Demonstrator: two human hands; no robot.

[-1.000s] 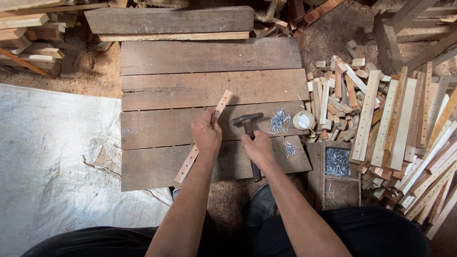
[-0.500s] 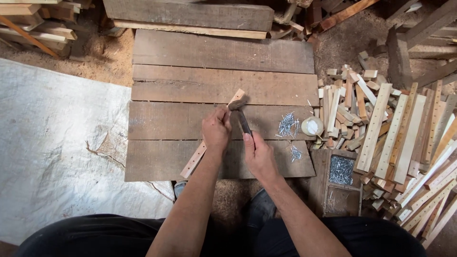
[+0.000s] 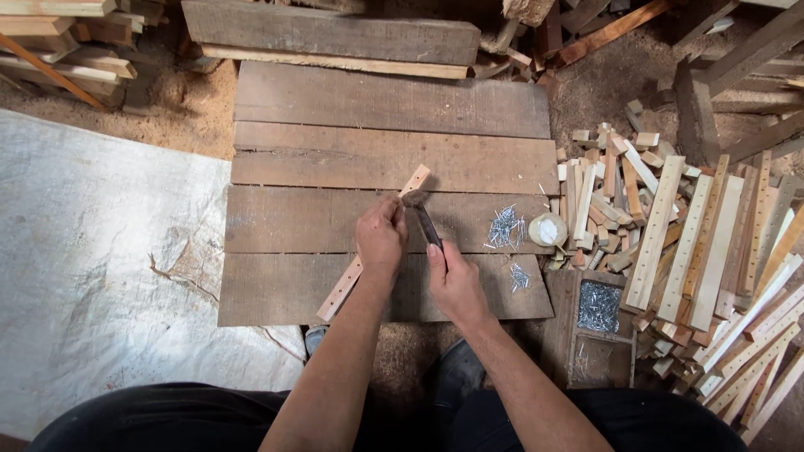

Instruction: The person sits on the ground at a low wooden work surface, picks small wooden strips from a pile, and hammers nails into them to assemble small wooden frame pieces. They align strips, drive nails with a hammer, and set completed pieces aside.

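Clearly the work in hand is hammering at a long pale wooden strip with a row of small holes (image 3: 339, 293). The strip lies slantwise across the desk of dark, weathered planks (image 3: 377, 100), its upper end near the middle plank and its lower end at the near edge.

The left hand (image 3: 381, 238) rests on the strip about midway, fingers curled and pinched together close to the wood. Whether they hold a nail I cannot tell, as the knuckles hide the tips. The right hand (image 3: 456, 280) is closed around the dark handle of a small steel-headed hammer (image 3: 427, 224). Its head is down at the strip, just beside the left fingertips.

To my eye the step is a nail being set or driven near the strip's upper part, with the head at or very near contact. A blow this close to the fingers calls for short, square taps. It also calls for the left hand to keep the strip flat, so it does not skid on the planks.

A loose heap of thin grey nails (image 3: 502, 228) lies right of the hammer, with a small white round tub (image 3: 547, 228) just beside it. A wooden box of more nails (image 3: 599, 305) sits at the desk's near right corner. Beyond that lies a big pile of similar pale strips and offcuts (image 3: 712, 243), and a white sheet (image 3: 84, 251) covers the floor on the left.
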